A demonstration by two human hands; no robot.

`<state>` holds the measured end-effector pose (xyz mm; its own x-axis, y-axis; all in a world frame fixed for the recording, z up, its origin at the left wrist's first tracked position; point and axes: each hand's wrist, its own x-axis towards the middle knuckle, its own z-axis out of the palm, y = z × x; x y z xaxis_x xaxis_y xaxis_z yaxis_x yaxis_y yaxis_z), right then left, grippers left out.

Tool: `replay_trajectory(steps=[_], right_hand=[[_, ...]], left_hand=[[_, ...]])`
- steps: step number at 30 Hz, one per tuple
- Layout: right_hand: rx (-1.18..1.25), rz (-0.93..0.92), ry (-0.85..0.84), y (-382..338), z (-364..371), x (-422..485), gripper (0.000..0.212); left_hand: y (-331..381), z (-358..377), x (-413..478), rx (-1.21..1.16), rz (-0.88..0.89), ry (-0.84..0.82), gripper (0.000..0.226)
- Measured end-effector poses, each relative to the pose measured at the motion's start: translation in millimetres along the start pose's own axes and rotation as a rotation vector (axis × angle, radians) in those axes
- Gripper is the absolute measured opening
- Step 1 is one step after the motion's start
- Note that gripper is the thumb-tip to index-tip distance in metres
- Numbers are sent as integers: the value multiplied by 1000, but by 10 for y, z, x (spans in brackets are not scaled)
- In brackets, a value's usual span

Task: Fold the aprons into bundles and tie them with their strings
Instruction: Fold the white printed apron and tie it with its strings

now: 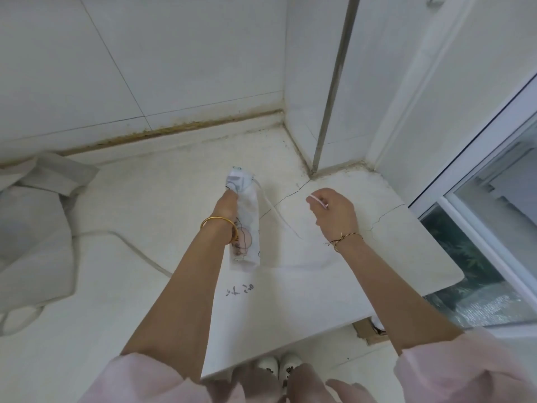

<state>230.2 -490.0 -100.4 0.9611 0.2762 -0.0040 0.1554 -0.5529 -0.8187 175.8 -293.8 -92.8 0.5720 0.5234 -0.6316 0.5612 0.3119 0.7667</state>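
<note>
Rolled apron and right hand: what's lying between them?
In the head view, a white string trails from the rolled apron across the cracked counter; nothing else lies there. The right hand pinches a string end.

Counter (290, 295): dark handwritten marks (240, 290) (too blurred to read)
Apron (247, 219): cartoon print, green patch (236, 168) at far end, no legible words

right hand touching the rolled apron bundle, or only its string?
Apart. Head view shows bare counter between the right hand and the apron bundle; the hand pinches only the string end, while the left hand grips the bundle.
</note>
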Motion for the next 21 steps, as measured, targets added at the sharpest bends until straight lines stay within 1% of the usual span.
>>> replay_trajectory(steps=[1, 2, 5, 7, 8, 9, 11, 14, 16, 18, 20, 21], right_hand=[[70, 1, -64, -122, -10, 0, 10], [93, -10, -133, -247, -11, -17, 12], [16, -87, -277, -526, 62, -77, 26], [-22, -102, -365, -654, 127, -123, 27], [-38, -98, -403, -716, 170, -131, 27], [-43, -85, -436, -738, 205, -152, 26], [-23, -28, -480, -787, 297, -183, 24], [23, 90, -549, -802, 460, -252, 23], [7, 115, -553, -755, 601, -289, 26], [-13, 113, -480, -646, 751, -309, 28], [6, 142, -416, -493, 838, -311, 30], [58, 198, -398, -423, 852, -286, 29]], left_hand=[[66, 12, 13, 2, 24, 3, 38], [129, 21, 15, 30, 52, 15, 35], [247, 35, 85, 188, 152, 22, 30], [285, 58, 66, 236, 197, -2, 24], [314, 49, 54, 191, 202, -27, 22], [319, 54, 44, 101, 168, -65, 20], [364, 31, 12, -87, 55, -161, 15], [458, -25, -46, -265, -79, -254, 12], [533, -53, -67, -335, -114, -300, 12], [595, -74, -55, -364, -121, -318, 14], [639, -75, -49, -343, -69, -330, 18], [663, -85, -38, -315, -22, -351, 20]])
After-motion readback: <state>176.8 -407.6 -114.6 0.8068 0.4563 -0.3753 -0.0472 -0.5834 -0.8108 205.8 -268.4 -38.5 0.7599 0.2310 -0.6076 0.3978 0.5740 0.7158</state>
